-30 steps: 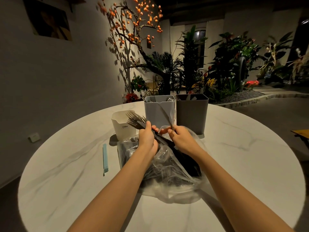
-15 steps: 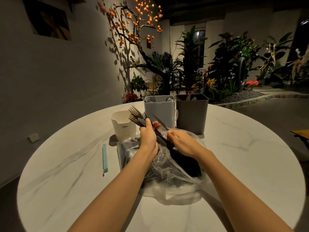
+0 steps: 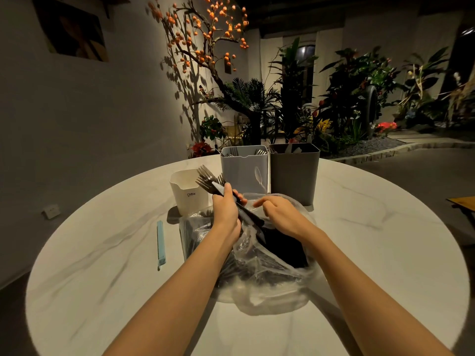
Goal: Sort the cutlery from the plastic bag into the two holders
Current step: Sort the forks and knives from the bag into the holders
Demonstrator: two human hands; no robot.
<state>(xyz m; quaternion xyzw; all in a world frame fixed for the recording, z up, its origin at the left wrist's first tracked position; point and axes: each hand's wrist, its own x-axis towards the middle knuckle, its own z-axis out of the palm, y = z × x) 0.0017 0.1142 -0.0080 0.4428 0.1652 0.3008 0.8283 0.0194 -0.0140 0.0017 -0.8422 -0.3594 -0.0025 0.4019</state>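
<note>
Your left hand [image 3: 226,211] kept a closed grip on a bundle of forks [image 3: 209,179], tines beyond it toward the light grey holder [image 3: 244,170]. Your right hand [image 3: 279,214], fingers loosely curled, empty, hovered over the plastic bag [image 3: 262,273] beside it.

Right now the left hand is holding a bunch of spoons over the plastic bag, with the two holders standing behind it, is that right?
Not quite. The head view shows tines fanning out above the left hand, so the bunch is forks, not spoons. The rest holds: it is over the plastic bag, with the light grey holder and dark grey holder standing behind.
</note>
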